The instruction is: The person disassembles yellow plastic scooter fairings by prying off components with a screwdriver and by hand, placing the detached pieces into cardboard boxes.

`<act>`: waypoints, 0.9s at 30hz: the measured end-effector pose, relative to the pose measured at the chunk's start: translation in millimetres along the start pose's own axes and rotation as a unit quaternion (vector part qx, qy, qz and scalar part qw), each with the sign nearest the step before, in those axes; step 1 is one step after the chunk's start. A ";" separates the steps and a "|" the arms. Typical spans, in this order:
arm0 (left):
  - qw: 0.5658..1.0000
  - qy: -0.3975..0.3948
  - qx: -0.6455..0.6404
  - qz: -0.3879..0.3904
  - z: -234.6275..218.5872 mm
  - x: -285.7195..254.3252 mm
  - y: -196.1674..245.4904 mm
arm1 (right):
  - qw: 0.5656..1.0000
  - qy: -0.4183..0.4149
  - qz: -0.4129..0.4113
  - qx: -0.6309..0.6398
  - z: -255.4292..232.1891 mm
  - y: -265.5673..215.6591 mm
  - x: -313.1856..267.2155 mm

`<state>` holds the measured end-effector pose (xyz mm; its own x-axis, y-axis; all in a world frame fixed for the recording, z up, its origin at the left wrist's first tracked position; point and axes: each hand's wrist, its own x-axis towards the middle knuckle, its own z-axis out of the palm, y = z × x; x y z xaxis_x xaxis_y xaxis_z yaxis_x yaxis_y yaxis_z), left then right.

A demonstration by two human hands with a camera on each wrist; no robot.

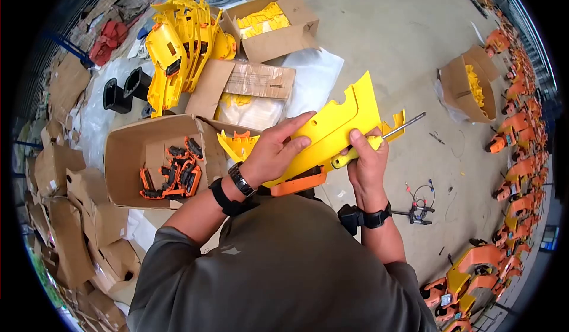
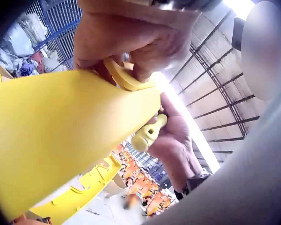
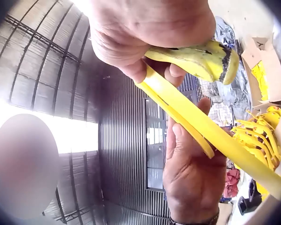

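My left hand [image 1: 274, 155] grips the near edge of a yellow plastic panel [image 1: 332, 125], thumb on its face. The panel is tilted in front of my chest, with notches along one edge and an orange part with black [image 1: 299, 182] at its lower end. In my right hand [image 1: 370, 169] is a screwdriver [image 1: 357, 152] with a yellow handle, its metal shaft pointing away to the upper right. The right thumb also presses the panel's edge. From the right wrist view, the panel [image 3: 192, 115] appears edge-on between both hands, below the screwdriver handle [image 3: 201, 61].
To the left, an open cardboard box [image 1: 127, 160] holds several orange-and-black parts [image 1: 178, 172]. Beyond it stand stacked yellow panels [image 1: 184, 47] and a box of yellow pieces [image 1: 278, 44]. Another box [image 1: 456, 89] is at right, near rows of orange machines [image 1: 515, 172]. Cables [image 1: 421, 204] lie on the floor.
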<state>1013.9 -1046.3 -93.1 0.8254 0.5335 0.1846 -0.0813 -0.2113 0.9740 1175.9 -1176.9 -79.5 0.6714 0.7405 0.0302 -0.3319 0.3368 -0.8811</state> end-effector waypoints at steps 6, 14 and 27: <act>0.996 0.091 -0.017 0.007 42.3 71.6 -27.3 | 1.000 -0.006 0.012 0.015 -41.2 -8.0 73.0; 0.982 0.113 -0.148 -0.042 37.4 202.6 -72.8 | 0.999 0.005 0.021 -0.034 -58.4 -7.4 208.1; 0.986 0.060 -0.134 -0.081 -48.6 367.9 -87.2 | 0.986 -0.064 0.090 -0.122 -30.9 -5.2 399.1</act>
<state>1297.6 -791.8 -103.8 0.7693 0.6385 0.0214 -0.1107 0.1003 0.9888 1466.0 -901.1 -77.5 0.5215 0.8484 -0.0910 -0.2577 0.0549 -0.9647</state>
